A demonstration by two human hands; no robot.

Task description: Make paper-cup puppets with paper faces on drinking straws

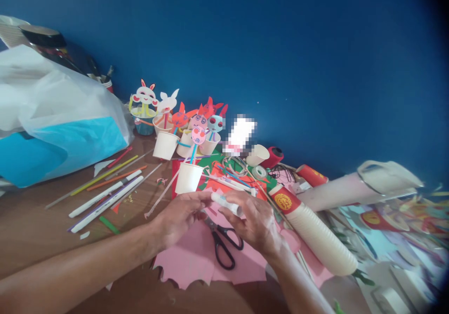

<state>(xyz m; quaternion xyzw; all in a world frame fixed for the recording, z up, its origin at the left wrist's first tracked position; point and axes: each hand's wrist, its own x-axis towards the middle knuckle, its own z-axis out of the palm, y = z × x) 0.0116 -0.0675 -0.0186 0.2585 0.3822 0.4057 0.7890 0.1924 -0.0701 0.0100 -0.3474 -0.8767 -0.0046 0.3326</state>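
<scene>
My right hand [250,216] is closed around a short white tube [226,204] that looks like a glue stick, held slanting over pink paper. At the tube's left end is the index fingertip of my left hand [180,216]. The other left fingers are curled; what they hold, if anything, is hidden. Below both hands, black-handled scissors [224,248] lie on the pink paper [189,262], which has a scalloped cut edge. Just beyond my left hand stands a white paper cup [189,178] with a pink paper face [198,135] on a blue stem.
Several cups with paper animal faces [180,117] stand toward the blue wall [280,47]. Markers [108,202] and coloured sticks lie left, near a plastic bag [63,117]. Stacked paper cups [315,234] lie on the right beside a white jug [351,183].
</scene>
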